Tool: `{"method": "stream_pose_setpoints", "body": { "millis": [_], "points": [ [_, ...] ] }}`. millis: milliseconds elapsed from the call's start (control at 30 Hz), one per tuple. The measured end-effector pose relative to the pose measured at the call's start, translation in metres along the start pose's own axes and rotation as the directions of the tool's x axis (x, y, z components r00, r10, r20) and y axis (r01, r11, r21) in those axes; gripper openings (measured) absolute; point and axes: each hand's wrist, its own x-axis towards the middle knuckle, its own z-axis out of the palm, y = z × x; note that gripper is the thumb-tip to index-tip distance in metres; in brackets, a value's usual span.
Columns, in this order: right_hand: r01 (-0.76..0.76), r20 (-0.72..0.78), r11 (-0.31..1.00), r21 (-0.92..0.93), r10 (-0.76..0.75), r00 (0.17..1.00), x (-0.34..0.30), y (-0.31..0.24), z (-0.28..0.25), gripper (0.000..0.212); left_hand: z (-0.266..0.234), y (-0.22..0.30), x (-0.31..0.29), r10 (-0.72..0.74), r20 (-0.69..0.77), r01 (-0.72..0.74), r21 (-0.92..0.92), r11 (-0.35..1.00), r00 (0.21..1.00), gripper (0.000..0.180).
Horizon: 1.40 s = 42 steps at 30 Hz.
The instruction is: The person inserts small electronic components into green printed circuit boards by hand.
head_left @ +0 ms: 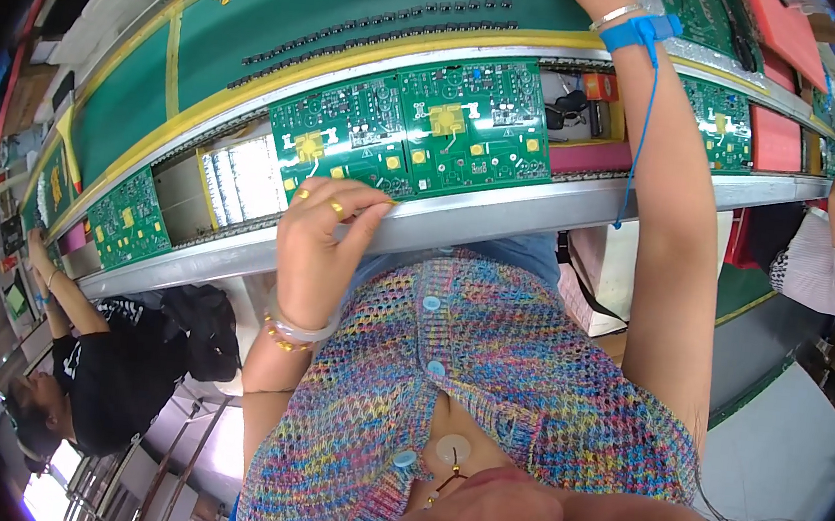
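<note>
The green circuit board (420,130) is carried on the metal rails of the conveyor line (503,208), directly ahead of the person, with a near rail just below its lower edge. It appears as two square panels set side by side, so the long axis runs along the line, from lower left to upper right in the view; the populated face is turned upward. The board is judged light, thin and stiff, but fragile where yellow and small components stand proud. It should be taken by its bare edges, never by the parts. The left hand (324,237) rests at the board's near-left edge, fingers curled narrowly together; whether anything is pinched cannot be told. The right hand is cut off by the upper frame edge beyond the blue wrist strap (639,31), so its fingers cannot be judged.
</note>
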Motion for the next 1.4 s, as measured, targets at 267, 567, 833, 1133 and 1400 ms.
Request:
{"method": "stream_pose_setpoints", "body": {
  "millis": [267, 567, 833, 1133, 1400],
  "points": [
    [-0.101, 0.004, 0.994, -0.032, 0.101, 0.995, -0.024, -0.066, -0.028, 0.012, 0.036, 0.010, 0.005, 0.050, -0.063, -0.035, 0.227, 0.973, 0.997, 0.011],
    [-0.142, 0.006, 0.975, 0.170, 0.143, 0.990, -0.051, -0.084, -0.038, 0.011, 0.042, 0.007, 0.009, 0.028, -0.043, -0.015, 0.271, 0.962, 0.999, 0.011],
    [-0.154, 0.020, 0.967, 0.201, 0.153, 0.988, -0.053, -0.084, -0.039, 0.012, 0.043, 0.007, 0.009, -0.014, -0.036, 0.022, 0.249, 0.968, 0.999, 0.011],
    [-0.172, 0.039, 0.965, 0.197, 0.167, 0.985, -0.048, -0.084, -0.039, 0.012, 0.047, 0.014, 0.015, -0.102, -0.061, 0.114, 0.246, 0.963, 0.993, 0.012],
    [-0.070, -0.022, 0.980, 0.187, 0.076, 0.997, -0.053, -0.076, -0.033, 0.012, 0.009, 0.015, 0.036, -0.031, 0.110, -0.004, 0.306, 0.952, 0.993, 0.018]
  ]
}}
